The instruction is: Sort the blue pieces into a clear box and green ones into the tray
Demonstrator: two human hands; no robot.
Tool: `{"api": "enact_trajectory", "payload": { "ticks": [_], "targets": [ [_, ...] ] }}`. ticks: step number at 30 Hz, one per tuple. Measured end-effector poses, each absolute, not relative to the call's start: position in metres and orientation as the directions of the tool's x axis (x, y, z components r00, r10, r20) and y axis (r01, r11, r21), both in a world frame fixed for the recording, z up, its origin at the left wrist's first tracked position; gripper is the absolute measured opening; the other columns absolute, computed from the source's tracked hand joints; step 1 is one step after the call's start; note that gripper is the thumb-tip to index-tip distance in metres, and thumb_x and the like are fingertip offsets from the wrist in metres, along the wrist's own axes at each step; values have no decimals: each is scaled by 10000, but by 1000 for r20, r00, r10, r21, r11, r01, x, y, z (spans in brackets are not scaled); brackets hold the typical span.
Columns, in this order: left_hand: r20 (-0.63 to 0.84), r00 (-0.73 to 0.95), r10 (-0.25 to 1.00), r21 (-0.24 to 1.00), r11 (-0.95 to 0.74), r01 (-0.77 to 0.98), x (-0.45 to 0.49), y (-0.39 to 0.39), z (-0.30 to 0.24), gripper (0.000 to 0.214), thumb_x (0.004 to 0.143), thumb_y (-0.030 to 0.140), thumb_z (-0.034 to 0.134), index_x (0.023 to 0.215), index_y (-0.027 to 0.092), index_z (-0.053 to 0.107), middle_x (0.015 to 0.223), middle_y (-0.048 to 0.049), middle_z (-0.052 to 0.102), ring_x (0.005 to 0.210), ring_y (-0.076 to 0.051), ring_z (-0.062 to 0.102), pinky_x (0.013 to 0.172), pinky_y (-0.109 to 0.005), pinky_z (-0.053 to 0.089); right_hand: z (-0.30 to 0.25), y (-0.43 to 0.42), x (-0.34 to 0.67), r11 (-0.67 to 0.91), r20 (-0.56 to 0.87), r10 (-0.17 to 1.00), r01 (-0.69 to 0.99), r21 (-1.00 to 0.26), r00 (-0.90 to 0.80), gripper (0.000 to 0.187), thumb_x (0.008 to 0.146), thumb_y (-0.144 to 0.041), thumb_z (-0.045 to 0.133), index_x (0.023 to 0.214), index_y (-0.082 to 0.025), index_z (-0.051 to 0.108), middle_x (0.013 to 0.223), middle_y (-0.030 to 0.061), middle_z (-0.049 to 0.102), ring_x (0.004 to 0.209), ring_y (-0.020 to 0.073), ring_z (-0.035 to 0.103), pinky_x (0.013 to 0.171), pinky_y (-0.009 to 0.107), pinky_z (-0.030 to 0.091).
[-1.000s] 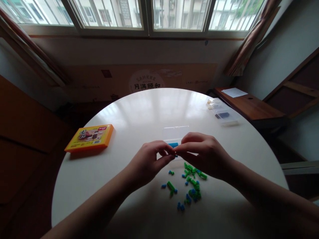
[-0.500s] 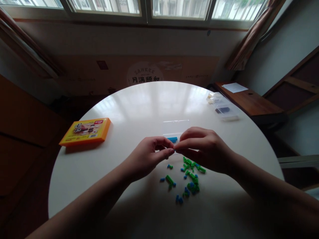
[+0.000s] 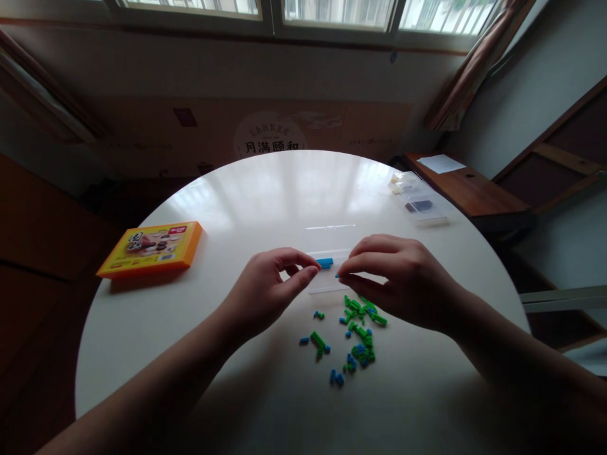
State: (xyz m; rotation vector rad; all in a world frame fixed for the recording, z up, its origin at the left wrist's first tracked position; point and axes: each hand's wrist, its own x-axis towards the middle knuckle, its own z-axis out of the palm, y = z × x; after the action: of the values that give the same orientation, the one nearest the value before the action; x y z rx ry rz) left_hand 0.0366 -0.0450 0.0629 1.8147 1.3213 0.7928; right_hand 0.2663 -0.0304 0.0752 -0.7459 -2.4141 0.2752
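Over the middle of the round white table, my left hand (image 3: 272, 284) has its thumb and index finger pinched together, and what lies between the tips, if anything, is too small to tell. Just past those tips, a row of blue bricks (image 3: 325, 262) lies in a clear plastic tray (image 3: 332, 291). A short gap to the right, my right hand (image 3: 393, 272) pinches a small blue brick (image 3: 337, 276), most of it covered by the fingertips. Below the hands, loose green bricks (image 3: 364, 351) and blue bricks (image 3: 336, 378) are scattered on the tabletop.
An orange and yellow box (image 3: 152, 249) lies at the table's left edge. Clear plastic packaging (image 3: 420, 199) sits at the far right. Beyond the white table (image 3: 227, 196) stands a wooden desk (image 3: 474, 189) with a paper sheet (image 3: 441, 163) on it.
My hands were touching at the fingertips and have moved apart. A small blue brick now shows in the right fingers. The whole view has shifted slightly.
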Motion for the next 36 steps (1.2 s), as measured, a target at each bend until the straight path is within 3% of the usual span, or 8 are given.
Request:
{"api": "enact_trajectory", "payload": {
  "ticks": [4,8,14,29,36],
  "targets": [
    [160,260,952,722,-293,627,32,-38,56,198,860,332,607,923,198,738,880,-31,719,687,-135,606,630,-250,497,70,-25,267,688,373,725,636,-349,-580,119,880,-248,620,887,-204,730,880,32,699,730,138,610,616,247,436],
    [201,240,950,681,-312,663,31,-35,51,171,852,312,615,941,209,718,823,-12,700,653,-130,602,631,-261,502,61,-16,264,597,256,802,733,-326,-540,103,859,-237,639,859,-230,742,846,-5,703,697,123,599,616,251,417],
    [229,213,950,665,-313,678,29,-35,52,136,842,304,620,910,213,694,797,2,686,642,-131,601,622,-267,496,53,-12,257,549,174,836,796,-253,-521,117,852,-230,629,843,-249,745,842,-7,707,819,164,609,676,282,411],
    [198,260,945,640,-325,696,27,-36,51,110,840,290,609,884,228,689,830,3,680,714,-149,608,671,-282,473,47,-11,252,487,125,873,844,-226,-471,123,845,-287,638,873,-302,757,824,-36,696,753,139,598,627,265,379],
    [92,297,950,590,-293,752,29,-38,51,196,838,380,612,953,246,696,946,-13,669,706,-157,605,655,-308,486,44,-10,250,477,112,879,858,-192,-464,150,855,-298,616,892,-310,761,836,-43,712,730,134,615,609,264,376]
  ]
}}
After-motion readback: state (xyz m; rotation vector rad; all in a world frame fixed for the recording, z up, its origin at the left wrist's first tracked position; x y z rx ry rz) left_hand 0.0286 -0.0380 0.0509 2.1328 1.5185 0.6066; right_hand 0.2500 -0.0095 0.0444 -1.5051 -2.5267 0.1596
